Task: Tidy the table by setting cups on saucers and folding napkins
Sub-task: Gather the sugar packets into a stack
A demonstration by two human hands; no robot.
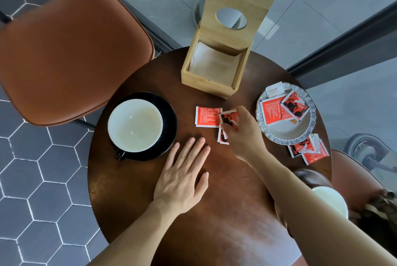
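Note:
A black cup with a white inside (pixel 135 125) stands on a black saucer (pixel 169 115) at the left of the round wooden table (pixel 214 222). My left hand (pixel 184 175) lies flat on the table, fingers straight, just right of the saucer. My right hand (pixel 242 134) pinches a red sachet (pixel 229 118) at the table's middle. Another red sachet (pixel 206 116) lies flat beside it, and one more (pixel 222 137) shows under my hand. A wooden napkin box (pixel 212 72) with its lid up holds white napkins (pixel 214 63).
A glass dish (pixel 285 134) at the right holds several red sachets, and more sachets (pixel 309 150) lie beside it. A second cup (pixel 330 201) on a brown saucer sits partly behind my right forearm. Brown chairs stand at the left (pixel 71 50) and right.

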